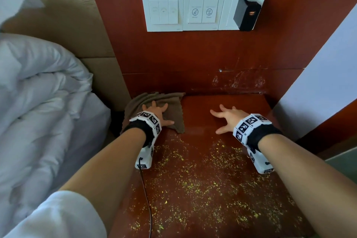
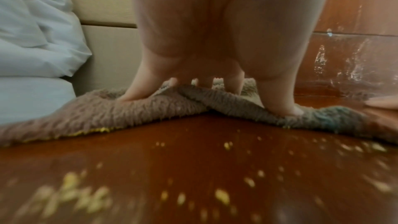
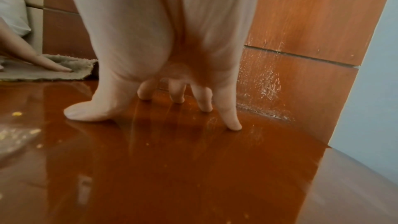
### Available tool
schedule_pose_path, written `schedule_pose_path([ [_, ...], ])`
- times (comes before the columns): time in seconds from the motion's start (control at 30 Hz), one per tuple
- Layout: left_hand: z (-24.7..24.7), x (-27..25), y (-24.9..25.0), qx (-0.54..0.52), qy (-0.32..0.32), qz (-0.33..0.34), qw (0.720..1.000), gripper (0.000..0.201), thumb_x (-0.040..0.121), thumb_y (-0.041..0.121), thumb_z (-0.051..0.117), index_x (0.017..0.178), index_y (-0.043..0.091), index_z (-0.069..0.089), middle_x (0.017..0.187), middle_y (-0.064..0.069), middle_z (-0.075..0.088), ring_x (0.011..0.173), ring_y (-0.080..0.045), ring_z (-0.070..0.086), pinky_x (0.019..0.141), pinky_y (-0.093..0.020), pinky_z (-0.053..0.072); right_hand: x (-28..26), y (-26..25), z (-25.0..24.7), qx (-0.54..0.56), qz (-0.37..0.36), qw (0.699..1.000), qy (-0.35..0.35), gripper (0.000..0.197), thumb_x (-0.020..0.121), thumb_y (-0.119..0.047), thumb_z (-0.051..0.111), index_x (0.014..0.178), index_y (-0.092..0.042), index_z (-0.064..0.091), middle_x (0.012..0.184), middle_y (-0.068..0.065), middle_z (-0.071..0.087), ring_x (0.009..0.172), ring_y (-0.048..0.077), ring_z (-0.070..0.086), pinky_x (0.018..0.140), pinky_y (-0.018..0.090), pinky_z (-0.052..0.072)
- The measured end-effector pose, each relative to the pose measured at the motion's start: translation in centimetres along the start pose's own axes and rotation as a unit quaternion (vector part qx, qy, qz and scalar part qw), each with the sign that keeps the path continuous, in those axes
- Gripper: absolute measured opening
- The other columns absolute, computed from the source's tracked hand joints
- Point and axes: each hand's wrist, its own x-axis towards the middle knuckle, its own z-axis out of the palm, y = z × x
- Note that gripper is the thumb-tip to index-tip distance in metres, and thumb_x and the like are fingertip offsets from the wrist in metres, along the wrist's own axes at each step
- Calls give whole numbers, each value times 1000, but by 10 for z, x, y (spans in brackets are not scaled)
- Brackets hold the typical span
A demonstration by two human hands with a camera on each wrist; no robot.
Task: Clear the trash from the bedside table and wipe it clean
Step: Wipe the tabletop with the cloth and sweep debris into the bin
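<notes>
**Cloth at the far left corner**

Your left hand (image 1: 158,114) presses spread fingers onto the crumpled grey-brown terry cloth (image 1: 173,102) at the glossy red-brown wooden bedside table's (image 1: 202,106) far left. Your right hand (image 1: 228,118) rests splayed, empty, far right. Yellow crumbs (image 1: 193,183) cover the near half.

two hands are in the head view: one left hand (image 1: 158,114) at centre left and one right hand (image 1: 228,118) at centre right. one brown cloth (image 1: 173,102) lies under the left hand. one bedside table (image 1: 202,110) fills the lower centre. yellow crumbs (image 1: 193,183) across the lower half are too many to count. in the upper centre, three white switch plates (image 1: 204,8) sit in a row, with one black plug-in block (image 1: 247,13) on the rightmost. one white duvet (image 1: 38,87) lies at the left edge.
</notes>
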Motion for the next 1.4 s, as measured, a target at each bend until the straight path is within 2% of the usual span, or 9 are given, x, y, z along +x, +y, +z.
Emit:
schedule_pose_path([
  [0.33, -7, 17, -3, 7, 17, 7, 1000, 81, 89, 61, 41, 151, 27, 2, 156, -20, -4, 143, -42, 3, 117, -53, 0, 9, 2, -2, 7, 3, 1000, 2, 84, 84, -50, 60, 148, -41, 6, 159, 3, -6, 143, 43, 0, 114, 50, 19],
  [0.57, 6, 0, -9, -17, -2, 1, 1000, 79, 90, 61, 39, 150, 33, -4, 157, -11, -14, 141, -46, -7, 116, -53, 8, 10, 3, -1, 9, 6, 1000, 7, 83, 84, -52, 59, 147, -43, 6, 159, 0, -6, 143, 41, 0, 114, 51, 23],
  [0.8, 23, -30, -18, 2, -21, 5, 1000, 77, 90, 61, 37, 149, 34, -5, 157, -8, -13, 142, -44, -5, 116, -49, 8, 6, 0, -1, 17, 11, 1000, 17, 81, 85, -50, 60, 147, -44, 9, 159, -2, -5, 144, 39, -1, 115, 52, 20],
  [0.9, 23, -37, -32, -20, -5, 25, 999, 72, 92, 57, 37, 150, 32, 3, 159, -5, -4, 144, -36, 4, 117, -44, 12, 4, -2, 0, 13, 16, 1000, 18, 80, 85, -50, 58, 147, -42, 8, 159, -1, -5, 144, 40, 0, 115, 52, 21],
  [0.97, 24, -38, -43, -19, -3, 30, 999, 64, 95, 53, 35, 150, 33, 7, 159, -3, -3, 145, -32, 3, 118, -44, 11, 4, -3, 1, 14, 18, 1000, 18, 79, 86, -50, 57, 147, -42, 7, 159, 0, -5, 144, 40, -1, 115, 52, 21],
  [1.07, 25, -36, -56, -19, -17, 26, 999, 53, 100, 45, 28, 149, 36, 11, 159, -1, -5, 145, -32, -1, 116, -49, 8, 4, -4, 2, 15, 22, 999, 17, 79, 87, -49, 56, 148, -41, 7, 159, 0, -6, 144, 39, -1, 115, 51, 21],
  [1.13, 26, -34, -61, -35, -18, 37, 999, 50, 101, 41, 27, 148, 36, 12, 159, -2, -6, 145, -33, -2, 118, -46, 7, 5, -4, 3, 16, 25, 999, 17, 78, 88, -49, 56, 148, -41, 6, 159, 0, -5, 144, 39, -1, 115, 51, 21],
  [1.4, 15, -13, -60, -20, -5, 28, 999, 53, 101, 38, 30, 149, 35, 7, 158, -4, -8, 145, -34, -4, 118, -47, 12, 11, -1, 3, 19, 32, 999, 12, 80, 87, -48, 58, 147, -42, 6, 159, -2, -6, 144, 38, -1, 113, 51, 26],
])
